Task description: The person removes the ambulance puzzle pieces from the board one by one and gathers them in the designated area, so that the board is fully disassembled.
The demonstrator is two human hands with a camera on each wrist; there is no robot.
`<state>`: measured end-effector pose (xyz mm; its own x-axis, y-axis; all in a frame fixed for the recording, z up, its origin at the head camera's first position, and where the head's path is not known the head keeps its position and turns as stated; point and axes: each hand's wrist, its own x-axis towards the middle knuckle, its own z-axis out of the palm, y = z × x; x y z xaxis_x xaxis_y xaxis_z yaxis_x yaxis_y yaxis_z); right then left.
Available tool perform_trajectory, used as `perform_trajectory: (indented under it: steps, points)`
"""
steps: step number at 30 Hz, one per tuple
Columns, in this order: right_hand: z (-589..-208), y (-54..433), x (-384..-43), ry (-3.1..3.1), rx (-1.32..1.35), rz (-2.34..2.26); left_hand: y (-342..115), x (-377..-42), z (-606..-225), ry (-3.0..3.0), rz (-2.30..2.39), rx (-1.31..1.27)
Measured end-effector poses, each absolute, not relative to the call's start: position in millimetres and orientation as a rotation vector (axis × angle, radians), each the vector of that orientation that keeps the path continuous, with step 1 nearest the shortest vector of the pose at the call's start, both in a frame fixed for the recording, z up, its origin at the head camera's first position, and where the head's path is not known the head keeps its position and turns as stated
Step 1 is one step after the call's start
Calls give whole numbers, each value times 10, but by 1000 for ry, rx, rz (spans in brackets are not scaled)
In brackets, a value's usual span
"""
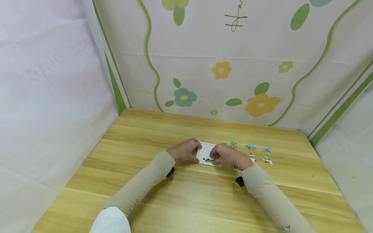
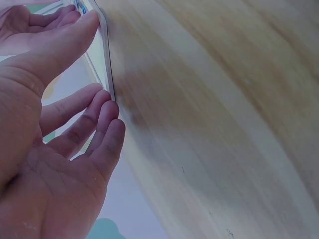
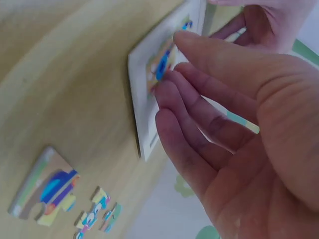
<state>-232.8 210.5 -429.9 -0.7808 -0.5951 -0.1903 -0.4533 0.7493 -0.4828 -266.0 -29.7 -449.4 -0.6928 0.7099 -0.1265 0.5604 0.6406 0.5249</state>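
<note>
A white puzzle board point(image 1: 206, 148) lies flat on the wooden table. My left hand point(image 1: 186, 150) holds its left side, the thumb near the front corner and the fingers point(image 2: 107, 112) along the edge farther back. Over the board's right part, my right hand point(image 1: 228, 154) pinches a colourful puzzle piece point(image 3: 162, 63) between thumb and fingertips, low against the board's surface. That piece shows blue and yellow, and my fingers hide part of it.
Several loose puzzle pieces point(image 1: 267, 160) lie on the table point(image 1: 180, 200) to the right of the board. One with a blue and purple print point(image 3: 55, 189) is close to my right wrist. Patterned fabric walls point(image 1: 198, 81) stand behind and beside the table.
</note>
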Motion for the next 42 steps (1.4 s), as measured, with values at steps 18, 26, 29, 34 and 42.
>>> perform_trajectory:
  steps: [18,26,29,34,42]
  points:
    - [-4382,2081,-2236,2702,-889,-599,-172,-2632,-4470,2539,524,1182]
    - [-4368,2043,-2236,2737,-826,-553,-150,-2645,-4524,2520,590,1152]
    - [-4378,2045,-2241,2752,-804,-537,-150,-2646,-4526,2518,615,1145]
    - [-4376,2034,-2244,2756,-782,-517,-147,-2640,-4519,2522,612,1133]
    - [-4330,1996,-2230,2751,-707,-505,-141,-2653,-4539,2519,610,1130]
